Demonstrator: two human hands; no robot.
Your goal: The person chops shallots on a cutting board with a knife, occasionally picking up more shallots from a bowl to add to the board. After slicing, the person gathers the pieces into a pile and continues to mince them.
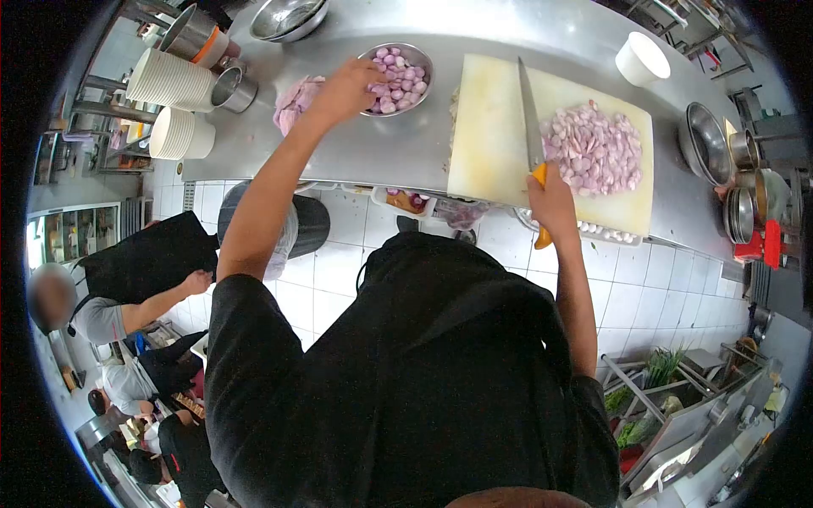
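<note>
A metal bowl [432,78] of peeled shallots [400,83] stands on the steel worktable. My left hand [345,89] reaches over its left rim, fingers stretched onto the shallots and touching them; the fingertips are partly hidden. A kitchen knife [529,110] with a yellow handle is in my right hand [552,203], its blade pointing away over the cutting board. This pale yellow cutting board [487,127] lies to the right of the bowl. On its right half, next to the blade, is a heap of sliced shallots [593,148].
A crumpled pinkish cloth [296,103] lies left of the bowl. White container stacks [174,80] and a metal pot [234,90] are at the table's left end. A white tub [642,59] and metal bowls [705,144] stand right. Another person [140,279] is at left behind me.
</note>
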